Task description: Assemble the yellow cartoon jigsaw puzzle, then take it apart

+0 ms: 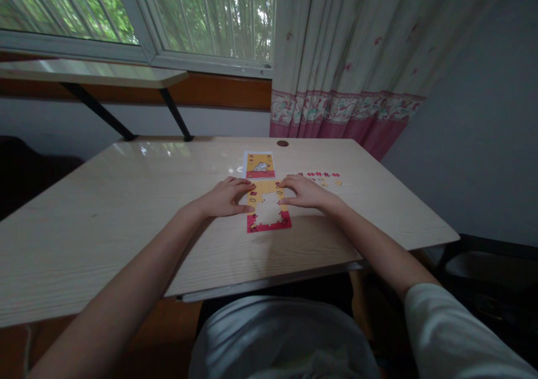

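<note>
A partly assembled jigsaw puzzle (275,227) lies flat on the table in front of me. Its frame is yellow above and red along the near edge, with the bare tabletop showing through a gap in the middle. At its left edge, my left hand (227,198) rests with thumb and fingers spread, fingertips on the border. My right hand (306,192) touches the opposite edge the same way, fingers apart. Just beyond the puzzle is a picture card (259,167) showing a white animal on yellow and red. Several loose puzzle pieces (323,175), red and yellow, lie right of it, partly hidden behind my right hand.
The light wooden table (126,211) extends to both sides, its front edge close to my body. A raised shelf (96,72) on dark legs stands at the back left. A round cable hole (283,143) is near the back edge; a curtain (336,59) hangs behind.
</note>
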Available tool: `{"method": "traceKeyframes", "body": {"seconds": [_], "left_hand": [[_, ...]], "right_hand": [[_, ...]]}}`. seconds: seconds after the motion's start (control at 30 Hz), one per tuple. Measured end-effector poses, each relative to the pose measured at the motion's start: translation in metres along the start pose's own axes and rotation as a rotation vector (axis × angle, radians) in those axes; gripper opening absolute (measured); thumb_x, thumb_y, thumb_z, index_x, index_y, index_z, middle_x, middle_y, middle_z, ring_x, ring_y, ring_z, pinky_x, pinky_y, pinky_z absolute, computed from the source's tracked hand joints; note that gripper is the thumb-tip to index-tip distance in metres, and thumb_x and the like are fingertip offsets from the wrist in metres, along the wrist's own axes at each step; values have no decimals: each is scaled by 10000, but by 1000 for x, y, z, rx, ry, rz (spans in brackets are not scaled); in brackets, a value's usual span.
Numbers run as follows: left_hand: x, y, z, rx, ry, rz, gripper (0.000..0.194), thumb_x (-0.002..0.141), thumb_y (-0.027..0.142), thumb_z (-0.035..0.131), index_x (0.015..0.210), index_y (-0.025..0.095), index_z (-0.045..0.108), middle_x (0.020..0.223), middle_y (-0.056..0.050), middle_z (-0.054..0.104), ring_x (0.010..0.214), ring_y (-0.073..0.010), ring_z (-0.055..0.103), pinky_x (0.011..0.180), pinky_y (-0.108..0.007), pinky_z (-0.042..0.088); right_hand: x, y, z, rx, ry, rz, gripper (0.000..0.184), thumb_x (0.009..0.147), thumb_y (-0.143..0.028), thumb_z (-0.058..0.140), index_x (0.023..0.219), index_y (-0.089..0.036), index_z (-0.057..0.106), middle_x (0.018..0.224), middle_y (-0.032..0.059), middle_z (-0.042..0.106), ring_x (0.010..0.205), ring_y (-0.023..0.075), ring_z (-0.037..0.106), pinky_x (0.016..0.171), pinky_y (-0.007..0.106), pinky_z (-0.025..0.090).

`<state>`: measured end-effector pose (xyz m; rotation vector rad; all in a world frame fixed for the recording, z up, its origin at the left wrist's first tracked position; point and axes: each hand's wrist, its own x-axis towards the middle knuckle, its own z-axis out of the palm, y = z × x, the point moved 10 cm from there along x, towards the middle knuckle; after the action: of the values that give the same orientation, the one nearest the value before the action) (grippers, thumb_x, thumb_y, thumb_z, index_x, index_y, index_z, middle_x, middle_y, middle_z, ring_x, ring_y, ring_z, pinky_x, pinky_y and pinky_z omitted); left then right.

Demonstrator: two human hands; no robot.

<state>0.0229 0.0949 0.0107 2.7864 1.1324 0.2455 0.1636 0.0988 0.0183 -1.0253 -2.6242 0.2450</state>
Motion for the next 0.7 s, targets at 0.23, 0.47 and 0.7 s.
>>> {"method": "traceKeyframes", "body": {"seconds": [0.23,0.47,0.7], "left_hand": [[0,2,-2,-7,14,20,642,759,600,545,1242,178,540,1272,-143,542,1138,-313,487,936,-430,354],[0,0,0,3,-2,-10,644,762,587,546,1253,171,528,1294,-150,523,1154,-325,478,931,-430,361],[-3,0,0,20,-9,-5,665,784,588,518,1296,165,491,1328,-150,496,1170,-325,459,951,-437,345]], "right_hand": [[1,-1,1,55,8,-29,454,772,-490,630,1072,-149,617,1120,121,628,1061,226,561,922,377,405],[0,-2,2,37,12,-31,465,784,-496,613,1084,-141,607,1108,120,626,1060,227,555,924,365,410],[-3,9,-15,18,37,-16,323,847,-371,557,1068,-142,610,1058,111,630,1003,198,564,886,328,417]]}}
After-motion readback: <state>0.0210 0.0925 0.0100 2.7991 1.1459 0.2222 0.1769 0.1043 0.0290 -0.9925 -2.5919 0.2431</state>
